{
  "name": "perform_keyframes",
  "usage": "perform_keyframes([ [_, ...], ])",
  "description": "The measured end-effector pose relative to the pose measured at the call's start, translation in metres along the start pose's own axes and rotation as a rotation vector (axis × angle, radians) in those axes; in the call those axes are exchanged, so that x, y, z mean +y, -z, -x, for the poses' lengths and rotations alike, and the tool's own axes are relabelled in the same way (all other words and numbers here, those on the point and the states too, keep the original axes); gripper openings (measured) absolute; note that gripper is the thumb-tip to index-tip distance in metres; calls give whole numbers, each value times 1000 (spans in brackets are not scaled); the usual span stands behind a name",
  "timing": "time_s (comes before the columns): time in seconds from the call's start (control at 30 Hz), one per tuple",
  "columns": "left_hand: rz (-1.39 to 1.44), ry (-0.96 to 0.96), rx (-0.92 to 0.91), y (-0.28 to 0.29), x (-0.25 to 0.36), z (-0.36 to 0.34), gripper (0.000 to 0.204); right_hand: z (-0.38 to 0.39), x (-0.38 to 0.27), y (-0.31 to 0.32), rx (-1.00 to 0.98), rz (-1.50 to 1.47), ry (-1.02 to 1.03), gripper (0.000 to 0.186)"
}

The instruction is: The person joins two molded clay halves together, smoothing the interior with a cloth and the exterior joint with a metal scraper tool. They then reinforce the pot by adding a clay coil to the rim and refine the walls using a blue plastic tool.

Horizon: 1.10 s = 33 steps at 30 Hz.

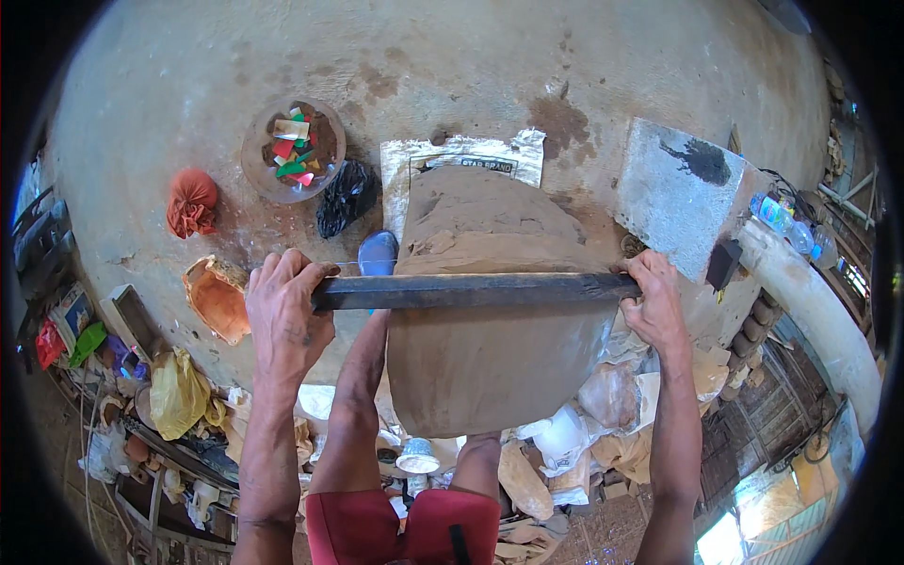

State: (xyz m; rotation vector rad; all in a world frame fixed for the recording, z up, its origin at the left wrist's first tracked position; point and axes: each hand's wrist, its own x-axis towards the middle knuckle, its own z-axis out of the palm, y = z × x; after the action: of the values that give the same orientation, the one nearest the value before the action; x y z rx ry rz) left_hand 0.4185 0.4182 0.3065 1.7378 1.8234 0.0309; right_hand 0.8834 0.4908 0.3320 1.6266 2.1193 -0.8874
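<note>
A dark wooden bar lies level across a large block of brown clay. My left hand is closed round the bar's left end, out beyond the clay's edge. Round the right end, beside the clay, the fingers of my right hand are wrapped. A thin wire-like line runs just above the bar near my left hand; its full course is hard to make out. The block's far top is rough and cracked, while its near face looks smooth. Under the far end lies a white printed sack.
A bowl of coloured scraps, a black plastic bag, a red tied bundle and an orange-lined broken shell-like piece lie left. A pale block stands right. Bags and clutter surround my legs; a blue shoe touches the floor.
</note>
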Motion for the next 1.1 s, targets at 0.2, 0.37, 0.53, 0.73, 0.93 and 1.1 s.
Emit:
perform_keyframes([
  [0.2,-12,17,-6,-5,20,3,40,10,22,-7,38,-3,-8,43],
  [0.37,-12,-17,18,-14,28,4,40,18,34,-10,52,-5,-19,43],
  [0.53,-38,-57,42,-19,32,7,41,32,39,-16,81,-7,-27,44],
  [0.73,-90,-84,17,-27,34,0,37,41,46,-28,86,81,-6,41],
  [0.93,-112,-125,76,-30,20,5,29,34,52,-36,77,164,18,40],
  [1.1,-88,-96,33,-34,19,11,27,36,55,-31,-30,183,-3,40],
])
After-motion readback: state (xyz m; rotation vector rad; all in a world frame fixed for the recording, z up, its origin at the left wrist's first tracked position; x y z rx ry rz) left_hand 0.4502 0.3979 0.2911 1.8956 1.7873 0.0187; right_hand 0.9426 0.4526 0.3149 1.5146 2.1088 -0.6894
